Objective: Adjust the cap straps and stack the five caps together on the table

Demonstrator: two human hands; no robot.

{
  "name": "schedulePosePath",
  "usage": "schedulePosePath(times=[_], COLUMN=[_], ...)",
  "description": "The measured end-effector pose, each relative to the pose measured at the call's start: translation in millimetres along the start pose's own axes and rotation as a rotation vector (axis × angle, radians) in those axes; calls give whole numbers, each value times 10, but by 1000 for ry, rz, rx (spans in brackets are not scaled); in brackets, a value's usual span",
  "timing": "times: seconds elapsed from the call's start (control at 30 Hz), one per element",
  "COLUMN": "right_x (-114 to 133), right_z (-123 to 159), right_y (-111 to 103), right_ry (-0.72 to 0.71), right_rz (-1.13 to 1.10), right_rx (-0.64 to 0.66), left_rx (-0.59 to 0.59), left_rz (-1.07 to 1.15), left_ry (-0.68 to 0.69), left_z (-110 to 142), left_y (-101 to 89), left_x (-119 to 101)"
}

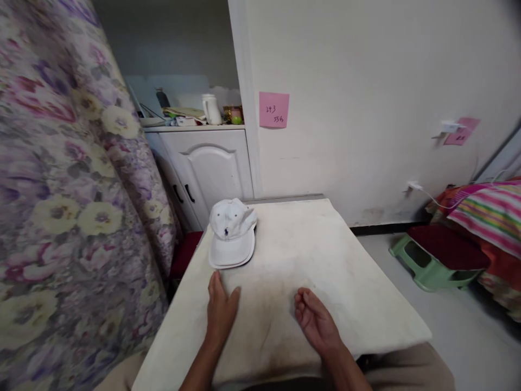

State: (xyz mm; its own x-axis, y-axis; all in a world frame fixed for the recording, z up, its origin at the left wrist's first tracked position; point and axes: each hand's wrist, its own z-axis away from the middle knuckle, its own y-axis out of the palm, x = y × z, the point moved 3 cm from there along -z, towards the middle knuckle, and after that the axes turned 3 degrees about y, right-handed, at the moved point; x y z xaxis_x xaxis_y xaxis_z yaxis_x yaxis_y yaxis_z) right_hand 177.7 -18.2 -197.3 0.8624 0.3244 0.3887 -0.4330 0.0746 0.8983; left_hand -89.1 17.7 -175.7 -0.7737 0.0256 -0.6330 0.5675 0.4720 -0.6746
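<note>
A white baseball cap [231, 231] with a small dark emblem rests on the pale tabletop [285, 255], its brim toward me. A darker edge shows along the right of the brim; whether it is shadow or another layer I cannot tell. Just in front of the brim is my left hand [222, 307], open, fingers stretched forward and thumb apart, holding nothing. Farther right, over the near part of the table, my right hand [316, 320] is turned palm up with its fingers curled in. Nothing shows in it.
A flowered curtain [81, 190] hangs on the left. Behind the table stand a white cabinet [211, 163] with a white jug [211, 109] on its shelf and a wall with a pink note [274, 110]. On the right are a green stool [431, 266] and a striped cloth [492, 217].
</note>
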Motion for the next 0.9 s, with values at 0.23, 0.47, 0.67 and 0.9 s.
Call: schedulePosePath(times=[0.23, 0.47, 0.67, 0.9], right_x=[-123, -235, 31, 899], right_z=[11, 118, 161, 272], right_y=[178, 249, 107, -493], right_ry=[-168, -282, -612, -693], right_rz=[588, 1046, 1356, 1701], right_rx=[77, 73, -37, -413], left_rx=[224, 380, 417, 413], left_rz=[-283, -469, -515, -483], left_ry=[359, 601, 624, 594], left_z=[475, 736, 726, 707], left_y=[176, 247, 249, 251], left_x=[-122, -490, -514, -463])
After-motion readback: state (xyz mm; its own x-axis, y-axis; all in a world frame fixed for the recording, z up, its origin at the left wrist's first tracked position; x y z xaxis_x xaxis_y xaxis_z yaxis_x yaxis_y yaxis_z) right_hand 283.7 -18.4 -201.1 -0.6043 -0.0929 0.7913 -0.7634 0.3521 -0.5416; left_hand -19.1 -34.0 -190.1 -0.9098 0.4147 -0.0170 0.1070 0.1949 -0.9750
